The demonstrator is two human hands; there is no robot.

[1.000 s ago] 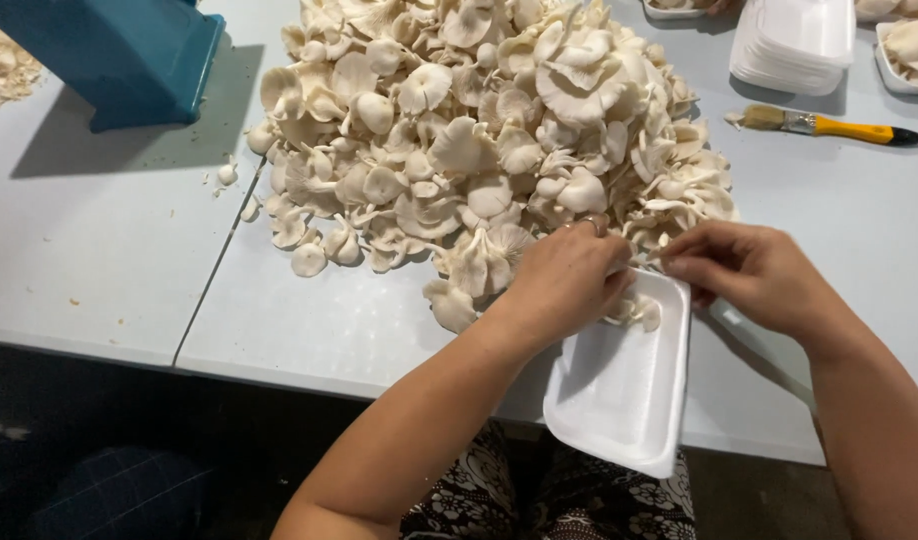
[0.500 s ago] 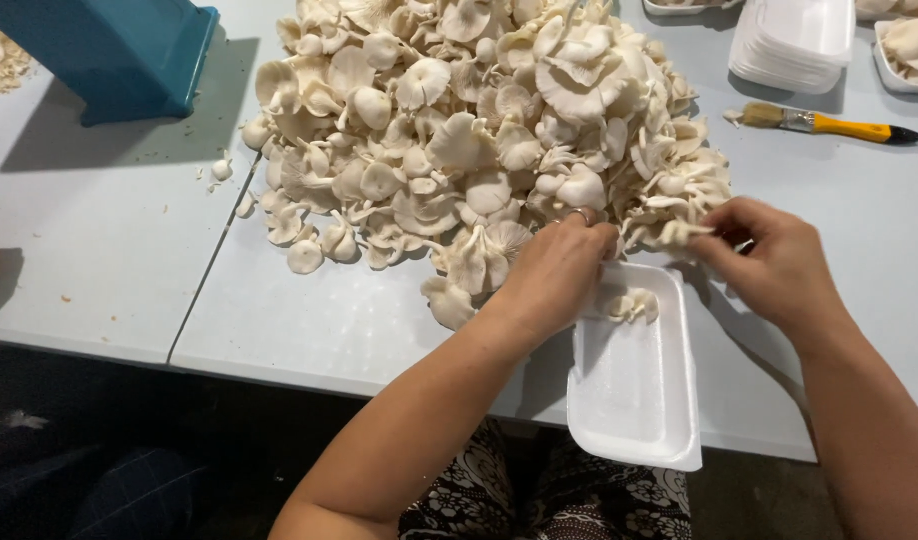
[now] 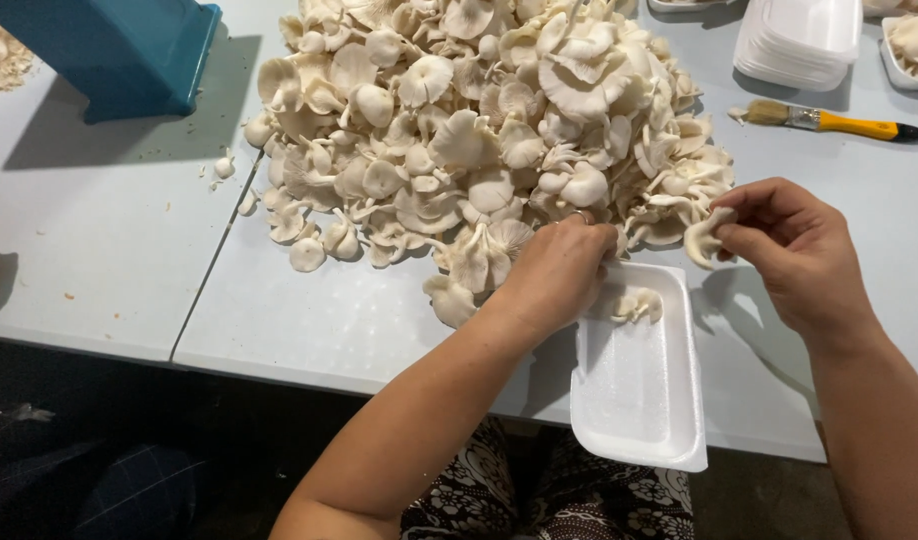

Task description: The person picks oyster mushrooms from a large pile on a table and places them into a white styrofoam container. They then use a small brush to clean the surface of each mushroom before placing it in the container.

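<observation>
Left hand (image 3: pixel 559 270) resting knuckles-up at the near edge of the mushroom pile (image 3: pixel 479 130), fingers curled down among the caps; whether anything is being pinched underneath cannot be told, the fingertips being hidden. A ring showing on one finger of this hand. Right hand (image 3: pixel 794 250) hovering just to the right of the pile, fingers drawn narrow and gripping a single pale mushroom (image 3: pixel 704 237) between thumb and fingertips. That mushroom hanging above the far right corner of the white foam tray (image 3: pixel 639 400), close to the pile's edge.

Foam tray lying between the two forearms, its far end tucked under the left hand, its near end overhanging the table (image 3: pixel 129 260) edge toward the body. A small mushroom cluster (image 3: pixel 636 305) sitting in the tray's far end, just beside the left hand's fingers.

Beyond the right hand: a yellow-handled brush (image 3: pixel 829 121) lying flat on the table, well apart from the fingers. Farther still, a stack of white foam trays (image 3: pixel 799 45) and, at the far right, another tray with mushrooms (image 3: pixel 914 45) in it. Far left of the left hand: a blue box (image 3: pixel 109 50) standing on the table, with stray mushroom bits (image 3: pixel 222 168) scattered between it and the pile. Patterned fabric (image 3: pixel 579 495) showing below the tray.
</observation>
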